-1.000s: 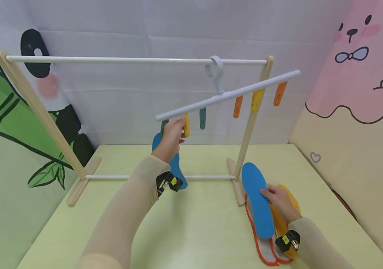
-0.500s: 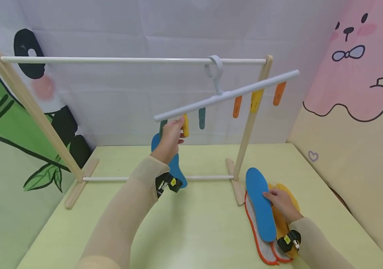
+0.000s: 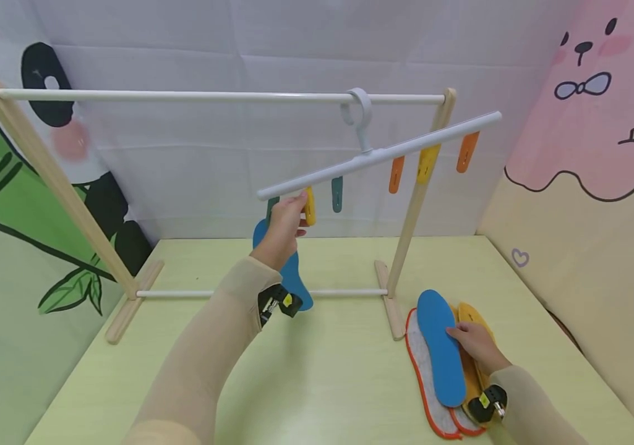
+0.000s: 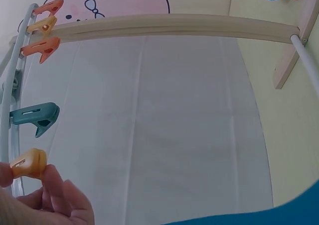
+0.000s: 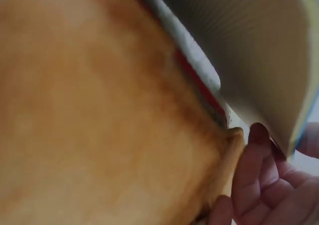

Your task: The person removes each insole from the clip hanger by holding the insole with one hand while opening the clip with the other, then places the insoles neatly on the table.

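My left hand (image 3: 282, 230) pinches a yellow clip (image 4: 31, 163) under the left, lower end of a tilted white hanger (image 3: 339, 169). Beside it, a dark green clip (image 3: 272, 209) is partly hidden by the hand, and a blue insole (image 3: 295, 281) hangs below. At the lower right, my right hand (image 3: 478, 346) grips a second blue insole (image 3: 440, 346) by its right edge, thumb on top. In the right wrist view the pale underside (image 5: 259, 51) of this insole shows, tilted up. Under it lie yellow insoles (image 5: 99, 110) and grey insoles (image 3: 425, 364) with red edging.
The hanger hooks over the top white bar (image 3: 183, 96) of a wooden-ended rack (image 3: 414, 216). Along it hang another green clip (image 3: 337, 194), a yellow clip (image 3: 427, 164) and two orange clips (image 3: 467, 152). A lower bar (image 3: 350, 292) joins the rack's feet on the table (image 3: 317, 377).
My right hand has moved slightly down and to the right with the blue insole, over the pile. The left hand keeps its hold on the yellow clip.
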{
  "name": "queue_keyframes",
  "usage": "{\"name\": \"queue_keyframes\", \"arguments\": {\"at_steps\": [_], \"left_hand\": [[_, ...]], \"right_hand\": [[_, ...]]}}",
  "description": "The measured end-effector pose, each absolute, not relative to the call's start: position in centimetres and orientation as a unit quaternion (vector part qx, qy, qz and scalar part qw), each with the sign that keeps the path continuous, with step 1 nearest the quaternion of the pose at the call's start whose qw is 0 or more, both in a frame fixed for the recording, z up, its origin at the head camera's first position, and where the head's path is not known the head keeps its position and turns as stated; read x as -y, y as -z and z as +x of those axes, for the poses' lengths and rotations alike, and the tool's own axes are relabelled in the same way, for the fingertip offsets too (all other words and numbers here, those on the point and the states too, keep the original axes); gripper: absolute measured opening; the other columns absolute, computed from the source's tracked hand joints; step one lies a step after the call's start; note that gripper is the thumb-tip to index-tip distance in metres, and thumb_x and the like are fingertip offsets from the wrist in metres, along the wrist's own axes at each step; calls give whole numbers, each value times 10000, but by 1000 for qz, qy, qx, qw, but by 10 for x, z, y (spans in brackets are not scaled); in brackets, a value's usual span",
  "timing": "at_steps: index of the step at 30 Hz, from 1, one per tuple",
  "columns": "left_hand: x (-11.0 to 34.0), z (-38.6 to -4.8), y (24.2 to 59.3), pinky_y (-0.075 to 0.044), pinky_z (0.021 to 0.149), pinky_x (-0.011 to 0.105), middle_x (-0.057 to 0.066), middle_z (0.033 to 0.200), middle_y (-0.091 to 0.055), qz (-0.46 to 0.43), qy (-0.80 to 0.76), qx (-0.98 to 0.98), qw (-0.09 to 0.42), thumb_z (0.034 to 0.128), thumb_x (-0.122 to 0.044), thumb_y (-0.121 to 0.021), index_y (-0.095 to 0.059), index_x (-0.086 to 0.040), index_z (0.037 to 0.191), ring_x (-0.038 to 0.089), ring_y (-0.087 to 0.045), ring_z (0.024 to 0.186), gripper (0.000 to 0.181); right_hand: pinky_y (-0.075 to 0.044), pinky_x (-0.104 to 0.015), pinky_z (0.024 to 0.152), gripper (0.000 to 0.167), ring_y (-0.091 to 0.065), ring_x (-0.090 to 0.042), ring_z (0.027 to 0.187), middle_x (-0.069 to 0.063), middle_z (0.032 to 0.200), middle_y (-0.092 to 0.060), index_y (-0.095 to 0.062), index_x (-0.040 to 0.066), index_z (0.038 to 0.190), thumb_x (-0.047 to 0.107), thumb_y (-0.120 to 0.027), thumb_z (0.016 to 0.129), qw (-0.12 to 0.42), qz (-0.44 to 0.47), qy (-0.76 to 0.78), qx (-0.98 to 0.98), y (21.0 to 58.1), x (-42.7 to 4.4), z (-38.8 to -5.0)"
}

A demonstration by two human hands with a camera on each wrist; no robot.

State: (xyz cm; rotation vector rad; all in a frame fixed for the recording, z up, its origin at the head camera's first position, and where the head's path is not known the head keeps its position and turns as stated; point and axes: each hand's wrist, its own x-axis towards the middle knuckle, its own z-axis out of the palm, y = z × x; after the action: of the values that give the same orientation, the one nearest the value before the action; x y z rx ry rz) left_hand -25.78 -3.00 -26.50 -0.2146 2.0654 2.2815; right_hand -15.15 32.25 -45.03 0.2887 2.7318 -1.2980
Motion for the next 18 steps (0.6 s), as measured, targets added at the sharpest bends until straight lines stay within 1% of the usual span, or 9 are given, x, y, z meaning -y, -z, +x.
{"name": "queue_keyframes", "arguments": {"at_steps": [4, 5, 7, 11, 14, 18], "left_hand": [[31, -257, 266, -369, 752, 298, 70, 1147, -529, -66, -734, -675, 20, 1013, -338, -472, -549, -42, 1294, 190, -478, 816, 415], [31, -257, 266, -372, 758, 301, 75, 1155, -530, -65, -733, -677, 18, 1014, -338, -471, -550, -43, 1296, 191, -479, 822, 416], [31, -257, 267, -375, 765, 303, 85, 1174, -529, -64, -730, -680, 17, 1015, -341, -464, -544, -50, 1306, 191, -477, 827, 419], [32, -261, 269, -387, 804, 318, 101, 1210, -525, -62, -719, -691, 28, 1021, -335, -452, -517, -58, 1338, 186, -473, 824, 426], [33, -263, 271, -385, 800, 307, 105, 1231, -523, -61, -708, -702, 38, 1025, -322, -450, -501, -58, 1355, 193, -482, 846, 427], [34, -266, 274, -379, 791, 296, 107, 1247, -525, -60, -698, -712, 46, 1025, -315, -452, -492, -60, 1362, 207, -484, 887, 425]], "right_hand": [[-350, -322, 641, 241, -446, -201, 709, -28, 691, -453, -579, -37, 875, 162, -491, 980, 69, 93, 412, -904, 450, -327, -151], [-352, -321, 644, 249, -451, -202, 718, -32, 701, -460, -573, -38, 879, 169, -484, 983, 73, 91, 407, -906, 450, -329, -151], [-360, -318, 637, 261, -457, -203, 709, -39, 702, -464, -566, -38, 868, 176, -471, 984, 78, 91, 404, -907, 450, -331, -150], [-424, -295, 617, 265, -498, -177, 656, -35, 691, -498, -554, -39, 852, 160, -443, 988, 82, 106, 442, -887, 451, -335, -146], [-464, -286, 604, 273, -523, -161, 632, -32, 692, -518, -548, -34, 841, 157, -429, 995, 80, 120, 467, -873, 453, -337, -144], [-454, -286, 604, 285, -505, -164, 627, -31, 680, -500, -513, 8, 769, 166, -432, 993, 77, 127, 464, -874, 455, -338, -142]]}}
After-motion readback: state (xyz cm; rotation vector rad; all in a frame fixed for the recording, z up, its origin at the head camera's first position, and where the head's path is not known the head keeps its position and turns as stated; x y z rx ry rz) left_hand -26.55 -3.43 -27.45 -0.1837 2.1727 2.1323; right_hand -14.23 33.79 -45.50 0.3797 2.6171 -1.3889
